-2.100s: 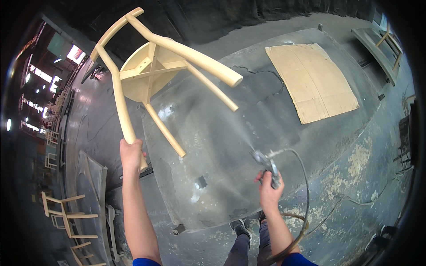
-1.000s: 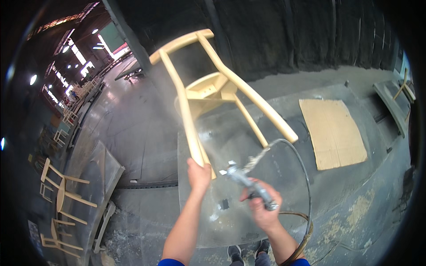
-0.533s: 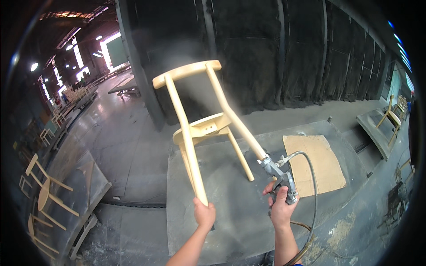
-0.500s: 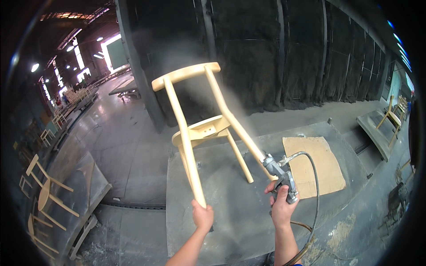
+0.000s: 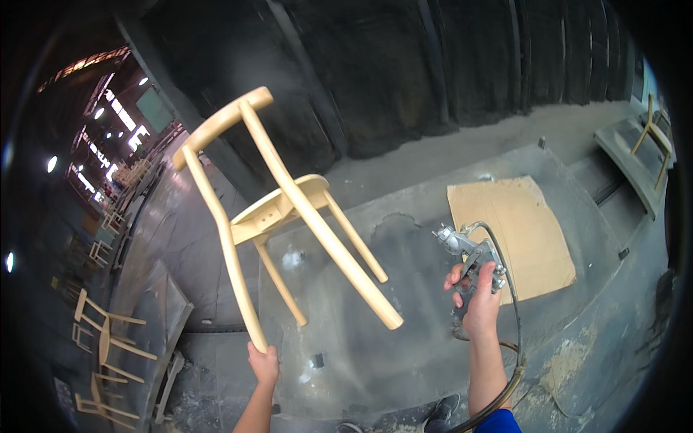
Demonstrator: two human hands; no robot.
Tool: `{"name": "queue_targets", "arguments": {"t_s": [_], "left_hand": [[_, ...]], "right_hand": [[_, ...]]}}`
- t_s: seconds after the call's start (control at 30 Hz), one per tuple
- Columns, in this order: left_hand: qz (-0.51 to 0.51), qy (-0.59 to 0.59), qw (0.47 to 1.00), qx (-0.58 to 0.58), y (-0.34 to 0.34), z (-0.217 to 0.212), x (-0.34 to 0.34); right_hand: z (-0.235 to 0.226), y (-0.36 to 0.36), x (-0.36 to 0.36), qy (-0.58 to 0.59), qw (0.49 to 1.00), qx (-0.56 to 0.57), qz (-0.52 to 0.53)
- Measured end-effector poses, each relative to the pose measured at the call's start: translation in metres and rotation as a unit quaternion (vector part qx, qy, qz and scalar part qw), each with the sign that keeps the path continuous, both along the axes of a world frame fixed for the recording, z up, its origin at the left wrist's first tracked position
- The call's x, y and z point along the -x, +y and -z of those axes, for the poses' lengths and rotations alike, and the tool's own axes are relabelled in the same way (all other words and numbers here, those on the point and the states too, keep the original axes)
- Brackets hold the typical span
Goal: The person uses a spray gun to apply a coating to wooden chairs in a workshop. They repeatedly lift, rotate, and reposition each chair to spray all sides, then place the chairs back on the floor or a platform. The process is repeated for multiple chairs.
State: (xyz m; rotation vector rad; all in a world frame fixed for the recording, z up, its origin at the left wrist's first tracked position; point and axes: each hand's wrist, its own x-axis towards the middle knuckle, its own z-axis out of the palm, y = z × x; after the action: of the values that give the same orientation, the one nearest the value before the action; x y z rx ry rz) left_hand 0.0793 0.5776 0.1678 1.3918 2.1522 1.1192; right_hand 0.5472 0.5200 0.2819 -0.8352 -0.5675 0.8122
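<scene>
The left hand (image 5: 265, 366) grasps a tilted wooden chair (image 5: 303, 206) by one leg. The right hand (image 5: 480, 312) grips a spray gun (image 5: 468, 247) at the chair's three o'clock.

Ceiling lamps (image 5: 52, 164): small white glare spots at far left
Windows (image 5: 120, 111): blown out to white amid pinkish gloom
Black wall (image 5: 375, 65): deep and dim, its detail mostly lost
Chair (image 5: 325, 231): evenly lit, pale, fairly crisp, gently shaded
Tabletop (image 5: 346, 368): diffuse greyish light, faint soft-edged shadows
Background chairs (image 5: 105, 339): dimmer, fine detail soft
Fisheye rim: black vignette, straight edges bowing
</scene>
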Motion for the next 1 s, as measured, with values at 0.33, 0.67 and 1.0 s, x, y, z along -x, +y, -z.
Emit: {"name": "queue_targets", "arguments": {"t_s": [0.33,0.67,1.0], "left_hand": [[-0.012,0.003,1.0,-0.025,0.005,0.011,-0.009],[-0.027,0.0,1.0,-0.004,0.001,0.01,-0.02],[-0.016,-0.016,1.0,-0.02,0.002,0.014,-0.01]], "right_hand": [[0.089,-0.004,-0.051,0.001,0.988,0.137,-0.065],[0.099,0.002,-0.054,-0.011,0.98,0.168,-0.107],[0.101,-0.097,-0.056,-0.106,0.927,0.351,-0.079]]}}
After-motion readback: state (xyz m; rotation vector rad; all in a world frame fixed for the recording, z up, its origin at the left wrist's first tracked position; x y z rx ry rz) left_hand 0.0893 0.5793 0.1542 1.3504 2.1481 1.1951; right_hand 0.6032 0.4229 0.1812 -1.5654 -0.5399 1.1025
